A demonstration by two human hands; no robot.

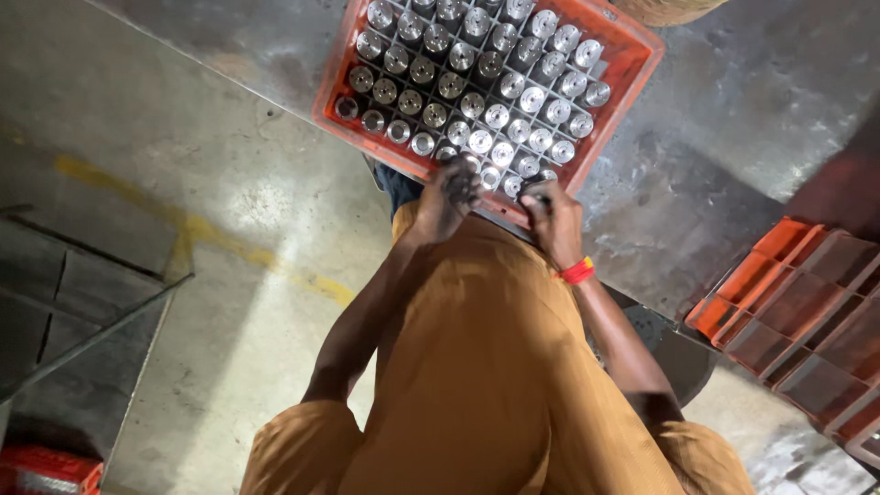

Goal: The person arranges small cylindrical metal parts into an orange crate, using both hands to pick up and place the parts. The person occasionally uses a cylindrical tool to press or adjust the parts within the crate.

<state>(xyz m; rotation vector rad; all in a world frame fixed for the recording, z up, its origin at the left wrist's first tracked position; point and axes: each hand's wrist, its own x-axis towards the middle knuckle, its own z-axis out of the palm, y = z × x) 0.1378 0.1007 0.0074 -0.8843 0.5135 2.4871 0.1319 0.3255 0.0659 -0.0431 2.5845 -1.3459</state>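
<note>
Nearest the camera, the person's mustard-orange ribbed shirt [477,367] fills the lower frame, and from it both arms reach to the near edge of an orange plastic crate [632,78] whose grid cells hold upright, shiny turned-metal cylinders [500,116]. The left hand [449,194] is curled around one such metal cylinder [461,174] at the near rim, while the right hand [553,215], a red band [577,270] at its wrist, pinches into a neighbouring cell, though I cannot tell what it grips. Lifting each part straight up would keep it from scraping the dividers; the crate rests near the edge of a scuffed grey steel table [733,119], with another orange divided crate [797,312] at the table's right end.
</note>
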